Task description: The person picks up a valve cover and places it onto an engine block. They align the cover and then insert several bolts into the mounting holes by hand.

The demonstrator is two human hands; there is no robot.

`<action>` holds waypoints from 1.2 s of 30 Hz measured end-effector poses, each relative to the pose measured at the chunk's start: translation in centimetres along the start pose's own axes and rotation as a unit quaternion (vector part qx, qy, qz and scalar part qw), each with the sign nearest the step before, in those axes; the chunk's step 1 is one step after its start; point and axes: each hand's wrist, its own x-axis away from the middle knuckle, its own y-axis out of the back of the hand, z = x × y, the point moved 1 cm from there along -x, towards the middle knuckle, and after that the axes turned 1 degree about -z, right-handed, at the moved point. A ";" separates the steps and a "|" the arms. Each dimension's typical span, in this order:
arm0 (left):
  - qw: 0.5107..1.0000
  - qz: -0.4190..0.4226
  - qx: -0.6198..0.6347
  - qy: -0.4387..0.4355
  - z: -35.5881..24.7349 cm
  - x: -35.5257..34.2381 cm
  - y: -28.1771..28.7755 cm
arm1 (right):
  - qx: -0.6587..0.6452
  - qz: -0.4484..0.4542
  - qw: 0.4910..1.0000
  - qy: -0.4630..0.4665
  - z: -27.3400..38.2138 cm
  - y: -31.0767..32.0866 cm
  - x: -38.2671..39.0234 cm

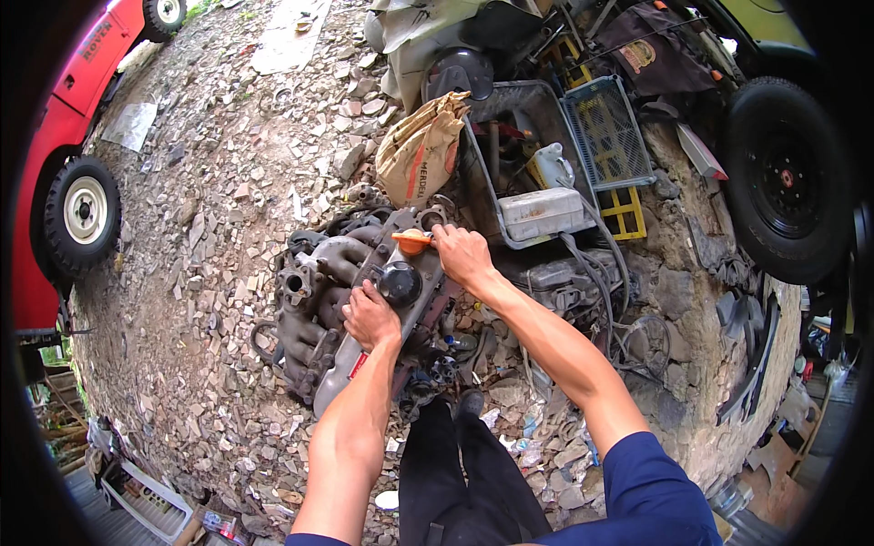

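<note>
A greasy engine (328, 300) lies on the rubble in front of me, with curved grey manifold pipes on its left side. Along its top runs a long grey valve cover (339, 375) bearing a round black cap (399, 283). My left hand (371, 317) is closed, its bent fingers gripping the cover beside the black cap. Just beyond, an orange flat piece with a paler middle (411, 240) sits over the cover. My right hand (464, 255) pinches its right edge; its exact kind is unclear.
Beyond the engine stands a crumpled brown paper sack (419, 155). Right of it is a grey bin (533, 241) holding a white jug, with a blue-grey crate (608, 132) alongside. Cables (596, 264) trail below. A red vehicle (68, 136) is left, a large black wheel (787, 177) right.
</note>
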 end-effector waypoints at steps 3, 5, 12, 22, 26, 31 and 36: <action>1.000 0.004 0.000 -0.005 -0.3 0.1 0.0 | -0.008 -0.022 1.000 0.016 -0.6 -1.2 -0.1; 1.000 0.004 0.000 -0.008 -0.3 0.1 0.0 | 0.007 -0.019 1.000 -0.002 -0.4 -1.8 -0.5; 1.000 -0.001 -0.005 -0.005 -0.3 0.2 0.1 | 0.085 -0.002 0.996 0.008 0.1 -1.8 -0.3; 1.000 0.005 -0.008 0.002 -0.4 0.2 0.1 | 0.068 0.116 0.991 0.004 -0.1 -0.6 -1.3; 1.000 0.011 -0.011 0.004 -0.6 0.2 0.2 | 0.066 0.136 0.989 0.006 -0.6 -0.1 -1.2; 1.000 0.006 -0.007 -0.001 -0.5 0.2 0.2 | 0.083 0.109 0.991 -0.015 -0.1 -0.3 -1.2; 1.000 0.000 -0.012 -0.001 -0.5 0.2 0.1 | 0.012 0.158 0.987 0.002 -1.2 -0.3 -1.9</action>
